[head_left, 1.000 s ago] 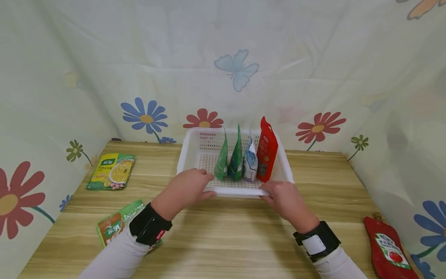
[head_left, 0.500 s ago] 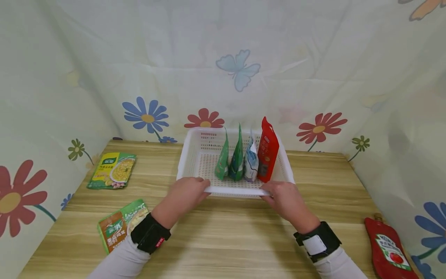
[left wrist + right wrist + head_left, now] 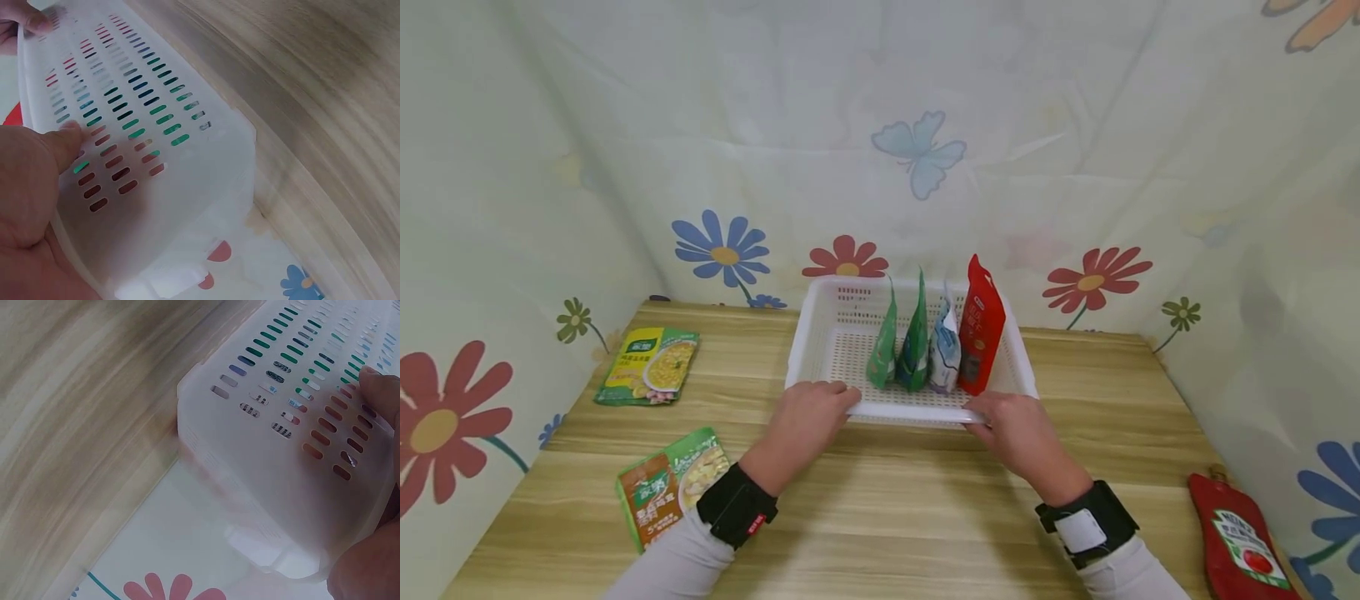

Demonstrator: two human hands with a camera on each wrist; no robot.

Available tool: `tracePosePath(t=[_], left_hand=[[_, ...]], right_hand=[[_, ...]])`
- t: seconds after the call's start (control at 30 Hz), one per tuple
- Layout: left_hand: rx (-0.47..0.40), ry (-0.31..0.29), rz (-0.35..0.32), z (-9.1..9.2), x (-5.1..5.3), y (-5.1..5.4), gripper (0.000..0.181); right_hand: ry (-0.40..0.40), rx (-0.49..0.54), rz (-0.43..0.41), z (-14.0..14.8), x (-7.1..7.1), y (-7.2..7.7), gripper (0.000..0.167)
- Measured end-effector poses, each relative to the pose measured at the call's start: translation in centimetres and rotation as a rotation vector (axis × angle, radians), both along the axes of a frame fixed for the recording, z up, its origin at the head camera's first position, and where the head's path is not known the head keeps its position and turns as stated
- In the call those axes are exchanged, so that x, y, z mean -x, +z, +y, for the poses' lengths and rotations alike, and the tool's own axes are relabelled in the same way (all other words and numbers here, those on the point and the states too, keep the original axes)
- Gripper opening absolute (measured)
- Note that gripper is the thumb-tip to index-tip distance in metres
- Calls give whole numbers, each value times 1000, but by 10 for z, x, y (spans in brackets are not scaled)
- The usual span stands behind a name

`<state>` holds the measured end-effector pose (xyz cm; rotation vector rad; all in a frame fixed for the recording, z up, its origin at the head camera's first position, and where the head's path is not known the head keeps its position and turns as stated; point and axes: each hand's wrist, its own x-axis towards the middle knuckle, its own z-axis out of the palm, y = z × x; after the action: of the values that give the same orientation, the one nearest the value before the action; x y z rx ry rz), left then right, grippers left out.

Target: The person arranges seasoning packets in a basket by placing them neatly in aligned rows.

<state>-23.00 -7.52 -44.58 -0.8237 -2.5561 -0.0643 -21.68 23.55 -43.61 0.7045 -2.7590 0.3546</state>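
Observation:
A white perforated plastic basket (image 3: 917,412) stands at the back of the table. Its front rim is gripped by my left hand (image 3: 805,421) near the left corner; in the left wrist view that thumb (image 3: 65,147) presses the outer wall. Toward the right corner, my right hand (image 3: 1018,433) holds the same rim, its thumb (image 3: 381,394) also against the outside. Upright in the basket, from left to right, are a light green pouch (image 3: 883,350), a darker green pouch (image 3: 914,350), a white-and-blue pouch (image 3: 945,350) and a tall red pouch (image 3: 982,333). Fingers inside the rim are partly hidden.
Two flat soup packets lie at left: a yellow-green one (image 3: 647,367) farther back and a brown-green one (image 3: 662,487) beside the left forearm. A red ketchup pouch (image 3: 1243,537) lies at the right edge. Flowered cloth (image 3: 880,167) hangs behind the table.
My left hand has closed from a spread thumb onto the basket's front rim. The right hand keeps its grip. The basket's place on the table looks the same; the head view has shifted slightly.

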Motion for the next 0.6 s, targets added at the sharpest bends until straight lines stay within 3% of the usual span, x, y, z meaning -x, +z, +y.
tracePosePath(t=[0.17,0.33,0.47,0.6], left_hand=[[-4,18,0,1,0,0,12],[-2,22,6,1,-1,0,12],[8,20,16,1,-1,0,12],[15,18,9,1,0,1,11]], right_hand=[[-6,-8,6,1,0,-1,29],[-14,4,-72,2,-2,5,32],[-35,75,-142,9,-11,19,38],[-63,122,-126,25,-28,34,40]])
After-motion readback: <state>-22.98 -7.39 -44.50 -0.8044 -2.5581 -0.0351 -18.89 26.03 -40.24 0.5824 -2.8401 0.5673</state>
